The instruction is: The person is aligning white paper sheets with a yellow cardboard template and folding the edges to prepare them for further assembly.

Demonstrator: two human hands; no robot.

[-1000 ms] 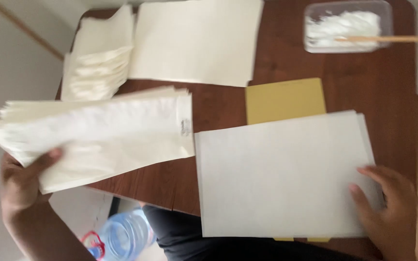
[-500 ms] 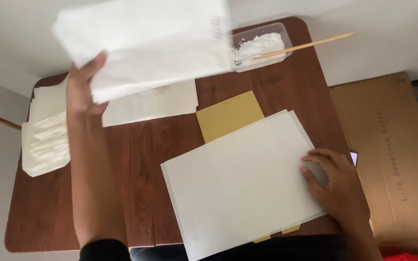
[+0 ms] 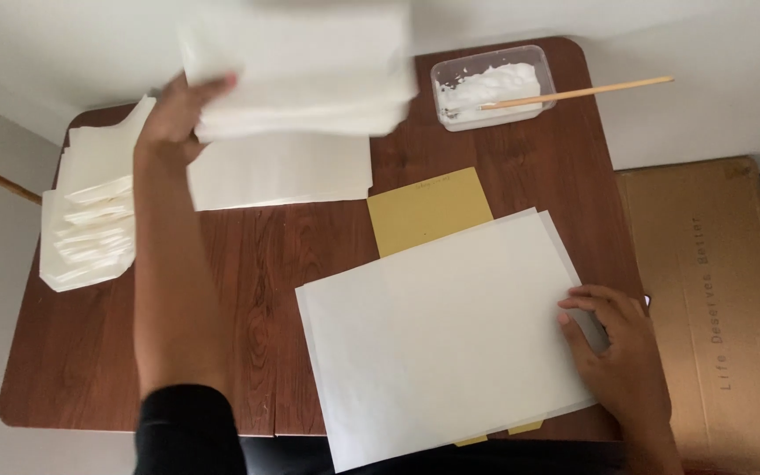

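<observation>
My left hand [image 3: 178, 110] gripped a paper stack [image 3: 296, 70] above the table [image 3: 248, 290]; my right hand [image 3: 613, 352] lay flat on sheets [image 3: 442, 334] there.

On your worktop [image 3: 257, 290]: paper sheets [image 3: 442, 334] front right over a folder [image 3: 428, 209], tub [image 3: 490, 86] far right holding a stick [image 3: 573, 92], folded stack [image 3: 90, 220] left.

Soft, even daylight; the lifted paper stack [image 3: 301, 66] is motion-blurred.
</observation>
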